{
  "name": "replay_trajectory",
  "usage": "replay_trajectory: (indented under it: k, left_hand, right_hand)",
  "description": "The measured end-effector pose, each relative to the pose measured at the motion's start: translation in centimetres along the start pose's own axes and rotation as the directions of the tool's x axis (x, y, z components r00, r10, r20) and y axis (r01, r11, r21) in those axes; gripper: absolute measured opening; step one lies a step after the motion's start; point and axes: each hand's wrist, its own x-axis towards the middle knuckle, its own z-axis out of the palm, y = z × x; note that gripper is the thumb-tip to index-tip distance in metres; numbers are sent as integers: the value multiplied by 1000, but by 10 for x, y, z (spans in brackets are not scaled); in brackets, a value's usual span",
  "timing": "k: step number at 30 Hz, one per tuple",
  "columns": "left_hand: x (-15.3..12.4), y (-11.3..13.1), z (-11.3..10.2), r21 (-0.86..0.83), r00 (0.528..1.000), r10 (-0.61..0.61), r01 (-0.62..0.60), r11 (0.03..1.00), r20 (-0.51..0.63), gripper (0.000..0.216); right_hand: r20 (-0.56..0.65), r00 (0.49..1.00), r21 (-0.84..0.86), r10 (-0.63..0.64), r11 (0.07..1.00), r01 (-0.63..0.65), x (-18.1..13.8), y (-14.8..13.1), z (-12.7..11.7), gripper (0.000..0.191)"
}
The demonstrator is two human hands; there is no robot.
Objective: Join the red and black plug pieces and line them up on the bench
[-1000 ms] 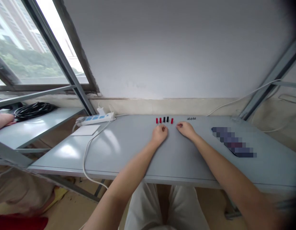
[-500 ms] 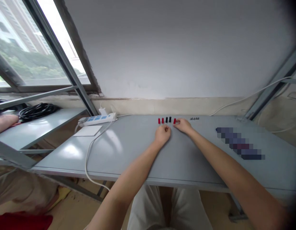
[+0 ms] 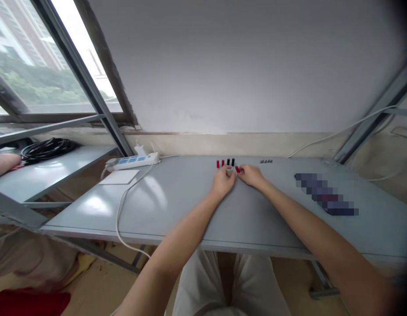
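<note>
In the head view my right hand (image 3: pixel 252 175) pinches a small red cylinder (image 3: pixel 237 169), which leans to one side just above the grey tabletop. Close to its left is my left hand (image 3: pixel 223 181), with its fingers curled and the thumb toward the red cylinder. Whatever may be between those fingertips is too small to make out. Behind my left hand two more red cylinders (image 3: pixel 218 163) and two black cylinders (image 3: pixel 228 162) stand upright in a row. Several tiny dark metal pieces (image 3: pixel 266 161) lie in a line behind my right hand.
A white power strip (image 3: pixel 134 161) and a flat white slab (image 3: pixel 119 177) lie on the left of the table (image 3: pixel 177 206). A white cable (image 3: pixel 119 210) hangs over the front edge. A blurred-out dark object (image 3: pixel 325 195) lies right. Another person's hand (image 3: pixel 6 162) is beside coiled black cable (image 3: pixel 48 150).
My right hand has brought the red cylinder slightly nearer to me and tilted it. My left hand's fingers have parted somewhat and moved toward it. The view has shifted a little.
</note>
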Motion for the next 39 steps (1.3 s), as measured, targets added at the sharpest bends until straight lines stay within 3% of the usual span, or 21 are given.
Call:
replay_trajectory:
  k: [3,6,10,14,20,26,34,36,39]
  left_hand:
    - [0,1,0,-18,999,31,-30,999,37,21]
    - [1,2,-1,-33,996,32,-30,999,81,11]
    - [3,2,-1,-149,995,-71,81,986,70,11]
    - [4,6,-3,-359,975,-195,222,907,110,11]
    - [3,14,-10,-533,955,-222,294,793,197,11]
    - [2,17,-10,-538,949,-239,314,782,207,4]
    - [2,17,-18,-543,930,-362,334,771,58,19]
    - [2,17,-18,-524,932,-360,325,787,38,18]
    - [2,19,-16,-473,948,-292,317,822,128,14]
  right_hand:
    - [9,989,-99,-151,984,151,-12,-4,-2,19]
    - [-2,982,-82,-188,979,187,-21,-4,-2,16]
    - [-50,978,111,-201,972,205,-26,7,-5,15]
    - [-98,971,341,-218,909,239,-26,17,-9,17]
    - [-155,963,389,-220,883,264,-25,20,-8,23]
    - [-183,959,319,-216,910,265,-25,18,-8,20]
    - [-175,968,177,-182,961,213,-25,23,-10,15]
    - [-186,973,205,-137,963,175,-25,23,-10,17]
    - [-184,977,385,-106,907,171,-25,20,-12,24]
